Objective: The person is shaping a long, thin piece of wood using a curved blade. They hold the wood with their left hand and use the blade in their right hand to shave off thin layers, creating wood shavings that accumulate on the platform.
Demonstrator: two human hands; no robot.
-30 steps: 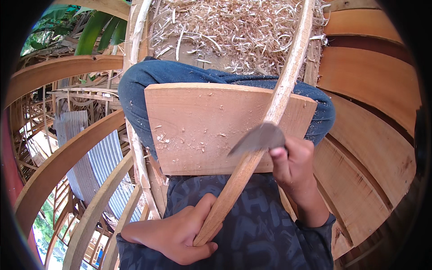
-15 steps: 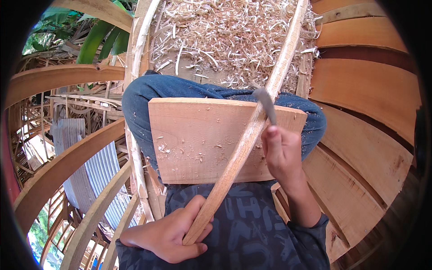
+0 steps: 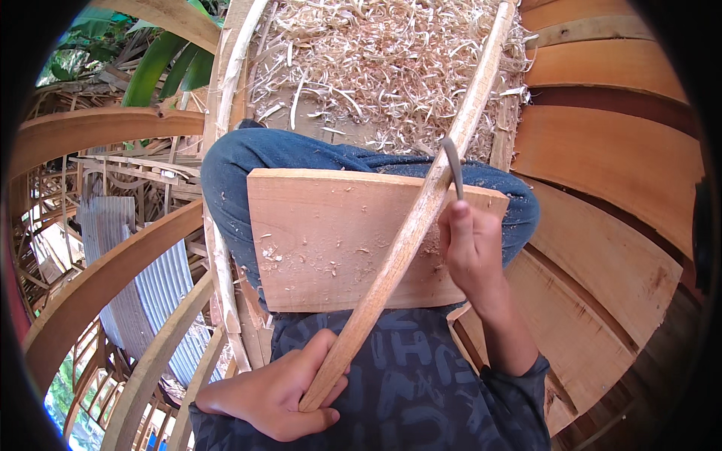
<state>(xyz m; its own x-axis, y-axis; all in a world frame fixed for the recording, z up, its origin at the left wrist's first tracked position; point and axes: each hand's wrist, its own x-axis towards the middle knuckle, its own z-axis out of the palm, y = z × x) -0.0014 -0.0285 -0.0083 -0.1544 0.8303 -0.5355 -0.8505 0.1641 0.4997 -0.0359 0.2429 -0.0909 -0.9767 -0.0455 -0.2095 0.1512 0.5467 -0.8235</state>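
A long, roughly shaved wooden stick (image 3: 398, 259) slants from lower left to upper right across my lap. My left hand (image 3: 280, 392) is wrapped round its near end. In my right hand (image 3: 475, 248), closed with the thumb up, is a knife with a narrow curved blade (image 3: 456, 167); the handle is hidden in the fist. The blade stands along the stick's right side, its tip at or very near the wood. Under the stick, a flat wooden board (image 3: 342, 240) lies on my crossed legs, sprinkled with small shavings.
Curly wood shavings (image 3: 391, 68) cover the floor ahead. Broad wooden planks (image 3: 602, 225) curve along the right. Curved timber ribs (image 3: 113, 274) stand on the left, with corrugated metal sheets (image 3: 165, 297) and scrap wood beyond them. Green leaves (image 3: 162, 71) hang at upper left.
The knife's blade has turned from lying across the stick to standing more upright at its right side. My left hand keeps its hold; the whole view has shifted slightly.
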